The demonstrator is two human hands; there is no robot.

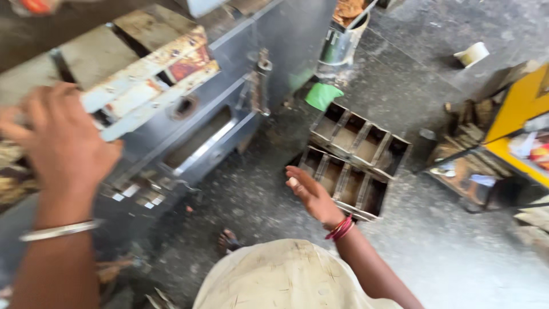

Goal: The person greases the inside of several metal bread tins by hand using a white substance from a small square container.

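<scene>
The left hand [60, 143] rests spread on the worn metal machine [189, 109] while the right hand [311, 194] hangs open and empty above the sectioned metal moulds [357, 154] on the floor [457, 240], probably mid-reach, needing a firm grasp.

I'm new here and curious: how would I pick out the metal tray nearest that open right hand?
Start at the big grey machine, then look down to the concrete floor beside it. Two rusty, compartmented metal moulds lie side by side; the nearer mould, just beyond the right hand, is yours, not the farther mould.
</scene>
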